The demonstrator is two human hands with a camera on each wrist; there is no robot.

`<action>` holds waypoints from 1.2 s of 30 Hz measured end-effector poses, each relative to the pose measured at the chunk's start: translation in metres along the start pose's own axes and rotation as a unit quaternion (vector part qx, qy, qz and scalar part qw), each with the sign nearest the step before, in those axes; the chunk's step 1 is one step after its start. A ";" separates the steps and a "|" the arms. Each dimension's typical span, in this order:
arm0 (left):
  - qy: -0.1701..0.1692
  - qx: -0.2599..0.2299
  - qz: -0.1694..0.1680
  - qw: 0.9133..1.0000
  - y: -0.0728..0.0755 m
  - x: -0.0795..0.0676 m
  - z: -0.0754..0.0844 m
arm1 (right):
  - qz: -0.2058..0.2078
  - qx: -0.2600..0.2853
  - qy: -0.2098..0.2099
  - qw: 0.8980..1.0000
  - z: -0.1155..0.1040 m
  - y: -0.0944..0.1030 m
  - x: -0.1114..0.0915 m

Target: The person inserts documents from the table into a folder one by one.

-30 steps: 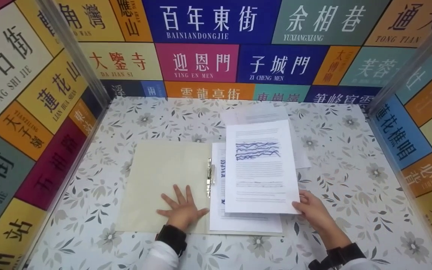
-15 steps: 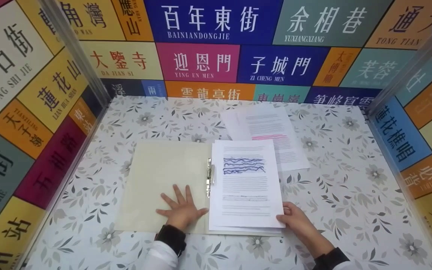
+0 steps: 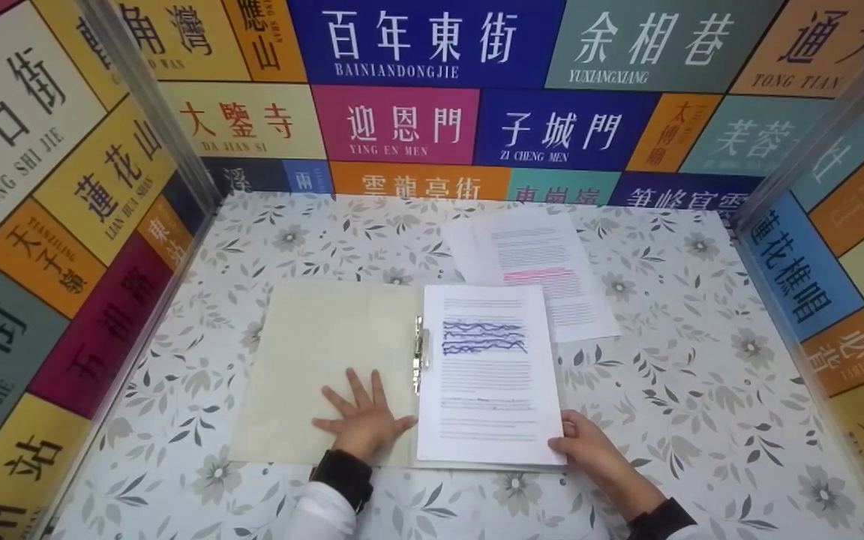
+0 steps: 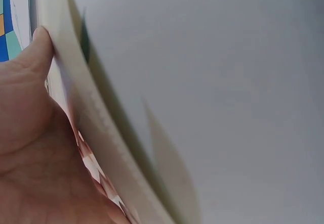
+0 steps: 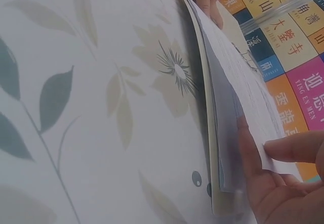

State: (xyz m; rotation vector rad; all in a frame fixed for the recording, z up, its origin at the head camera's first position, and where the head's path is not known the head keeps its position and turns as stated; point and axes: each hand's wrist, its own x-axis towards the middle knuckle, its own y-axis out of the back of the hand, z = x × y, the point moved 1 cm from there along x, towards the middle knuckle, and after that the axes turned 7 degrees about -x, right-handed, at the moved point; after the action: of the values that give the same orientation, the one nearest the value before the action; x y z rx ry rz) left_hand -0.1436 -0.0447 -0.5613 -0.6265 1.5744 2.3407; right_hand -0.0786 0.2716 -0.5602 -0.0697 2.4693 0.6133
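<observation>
An open cream folder lies on the table, with a metal clip along its middle fold. My left hand rests with spread fingers on the folder's left cover. On the right side lies a printed sheet with blue scribbled lines, on top of other paper. My right hand pinches this sheet's lower right corner between thumb and fingers. In the right wrist view the sheet is lifted a little from the paper under it at that edge.
Loose printed pages, one with a pink marked line, lie behind the folder and reach partly under its right side. The table has a floral cover. Panels with large lettering stand at the back and both sides.
The scribbled sheet has come down and left with my right hand, from over the loose pages onto the folder's right side. The pink marked page is now uncovered. My left hand has stayed put.
</observation>
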 end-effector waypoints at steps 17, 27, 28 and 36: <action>-0.003 0.010 -0.001 1.000 -0.001 0.000 0.000 | 0.003 -0.033 0.025 0.999 0.001 0.001 -0.002; -0.001 0.007 -0.002 1.000 -0.001 0.001 0.000 | 0.010 -0.053 0.026 0.998 0.000 0.006 -0.001; -0.001 0.006 -0.002 1.000 -0.001 0.001 0.000 | 0.010 -0.055 0.027 0.998 0.000 0.006 -0.001; -0.004 0.003 -0.001 1.000 -0.001 0.001 0.001 | 0.015 -0.042 0.032 0.999 0.001 0.006 -0.002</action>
State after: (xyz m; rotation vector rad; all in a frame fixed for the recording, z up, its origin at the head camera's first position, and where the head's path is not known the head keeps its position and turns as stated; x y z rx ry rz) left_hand -0.1442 -0.0436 -0.5625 -0.6173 1.5761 2.3332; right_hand -0.0775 0.2773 -0.5580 -0.0863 2.5095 0.7377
